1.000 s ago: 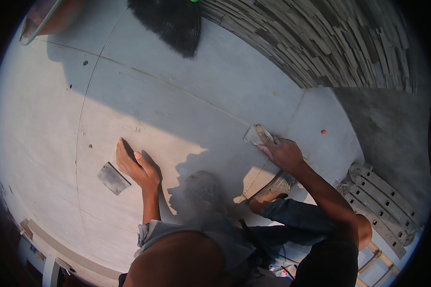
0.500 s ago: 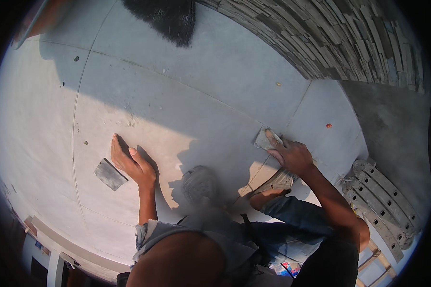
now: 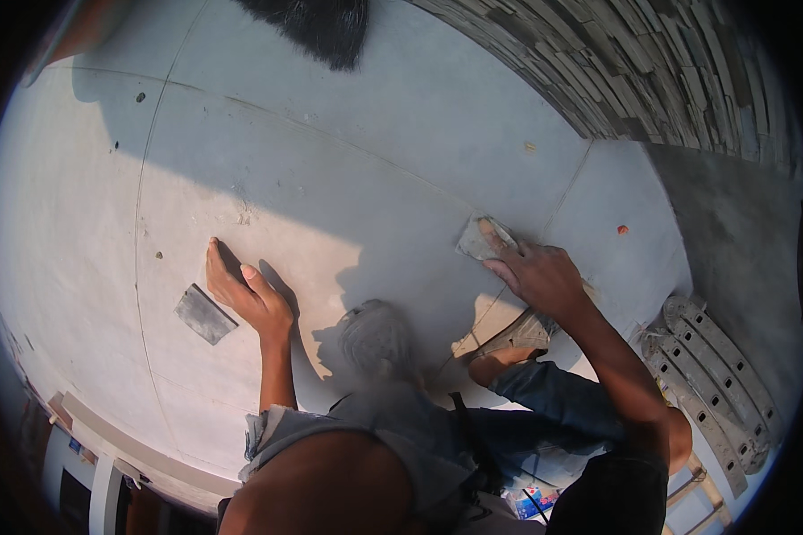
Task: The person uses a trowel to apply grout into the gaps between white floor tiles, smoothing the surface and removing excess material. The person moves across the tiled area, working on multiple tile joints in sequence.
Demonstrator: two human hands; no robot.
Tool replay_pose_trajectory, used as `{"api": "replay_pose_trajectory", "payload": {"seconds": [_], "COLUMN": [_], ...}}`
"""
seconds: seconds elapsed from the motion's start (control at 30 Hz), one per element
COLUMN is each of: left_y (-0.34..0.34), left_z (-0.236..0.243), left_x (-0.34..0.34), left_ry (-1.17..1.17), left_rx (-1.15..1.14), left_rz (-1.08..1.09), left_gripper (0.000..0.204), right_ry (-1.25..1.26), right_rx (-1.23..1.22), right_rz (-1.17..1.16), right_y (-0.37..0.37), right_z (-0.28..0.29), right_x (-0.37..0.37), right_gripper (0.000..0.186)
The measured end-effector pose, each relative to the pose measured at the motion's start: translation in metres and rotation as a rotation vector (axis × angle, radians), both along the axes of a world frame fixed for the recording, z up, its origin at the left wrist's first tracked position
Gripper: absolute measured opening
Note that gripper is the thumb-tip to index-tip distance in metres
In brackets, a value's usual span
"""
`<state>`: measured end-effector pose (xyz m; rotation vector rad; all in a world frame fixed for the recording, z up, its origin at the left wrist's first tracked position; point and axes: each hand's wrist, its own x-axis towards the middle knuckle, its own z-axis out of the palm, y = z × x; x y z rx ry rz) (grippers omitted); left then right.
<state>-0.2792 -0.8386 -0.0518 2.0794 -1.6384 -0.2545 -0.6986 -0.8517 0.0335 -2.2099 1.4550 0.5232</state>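
Note:
My right hand (image 3: 544,272) grips a small flat grey-white scraper (image 3: 475,241), its index finger laid along the top face. The scraper lies against the pale tiled floor (image 3: 401,178), over a joint between tiles; its underside is hidden. To the left, my left hand (image 3: 245,294) rests on the floor on its side, fingers stretched out and thumb apart, holding nothing. Beside it lies a flat dark-grey rectangular plate (image 3: 206,315), not touched by the hand.
Dark bristles of a broom (image 3: 326,31) reach in from the far edge. A stacked-stone wall (image 3: 633,71) borders the far right. Grey slotted strips (image 3: 718,383) lie at right, near a wooden ladder-like frame (image 3: 700,499). A small red scrap (image 3: 623,230) and crumbs dot the floor.
My right hand has slid the scraper a little farther away and to the left along the joint. My left hand keeps its place on the floor. The view has shifted slightly.

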Motion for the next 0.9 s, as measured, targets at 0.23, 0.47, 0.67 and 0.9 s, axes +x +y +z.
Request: {"api": "replay_pose_trajectory", "payload": {"seconds": [0.23,0.47,0.67,0.9], "left_y": [0.004,0.003,0.001,0.003], "left_z": [-0.001,-0.004,-0.001,-0.001], "left_x": [0.003,0.007,0.0,0.002], "left_ry": [0.046,0.042,0.016,0.043], "left_rx": [0.001,-0.013,-0.016,-0.011], "left_rz": [0.007,-0.008,0.003,0.016], "left_gripper": [0.058,0.06,0.063,0.066], "right_ry": [-0.043,-0.044,-0.119,-0.109], "right_rx": [-0.096,-0.016,-0.038,-0.009], "right_rz": [0.001,-0.023,-0.011,-0.017], "right_y": [0.011,-0.014,-0.012,-0.016], "right_z": [0.011,-0.002,0.0,0.009], "right_x": [-0.02,0.016,0.006,0.009], "right_gripper": [0.051,0.053,0.051,0.052]}}
